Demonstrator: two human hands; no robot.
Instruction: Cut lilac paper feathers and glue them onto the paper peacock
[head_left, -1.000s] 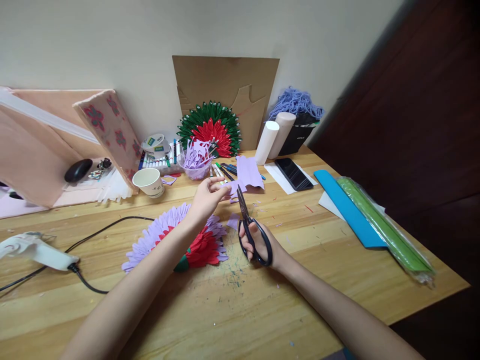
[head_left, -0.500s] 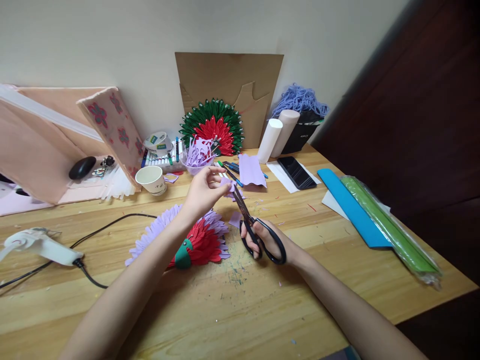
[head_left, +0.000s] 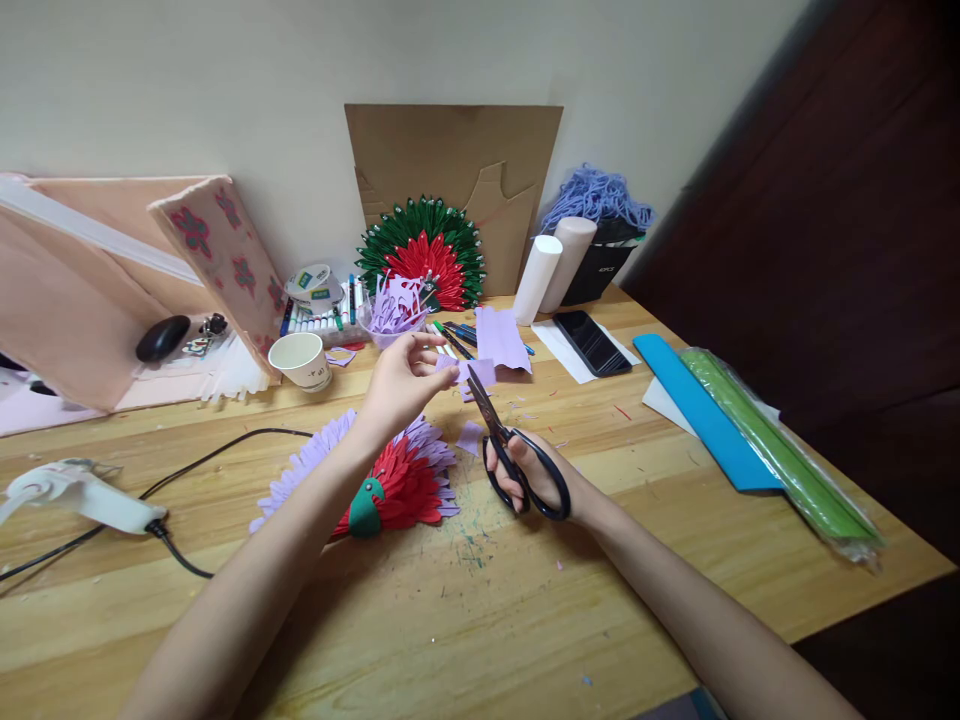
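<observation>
Between the thumb and fingers of my left hand (head_left: 409, 378) is a small piece of purple paper (head_left: 448, 364), partly covered by the fingers. My right hand (head_left: 536, 472) grips black-handled scissors (head_left: 491, 415), their blades close together and pointing up toward the left hand. The blade tips are just right of the held paper, apart from it. Below my left forearm lies a paper bird with a green head (head_left: 366, 507), red feathers (head_left: 409, 490) and a purple fringe (head_left: 319, 455). Loose purple scraps (head_left: 471, 437) rest on the table near the blades.
A bowl of purple offcuts (head_left: 394, 310), a paper cup (head_left: 301, 362) and pens (head_left: 457, 335) stand behind my left hand. A white glue gun (head_left: 82, 495) with a black cord lies left. A phone (head_left: 592, 343), blue sheet (head_left: 705, 415) and green roll (head_left: 780, 450) lie right.
The scissors have moved slightly down and away from the purple paper. My left hand has shifted a little to the left, still pinching its piece.
</observation>
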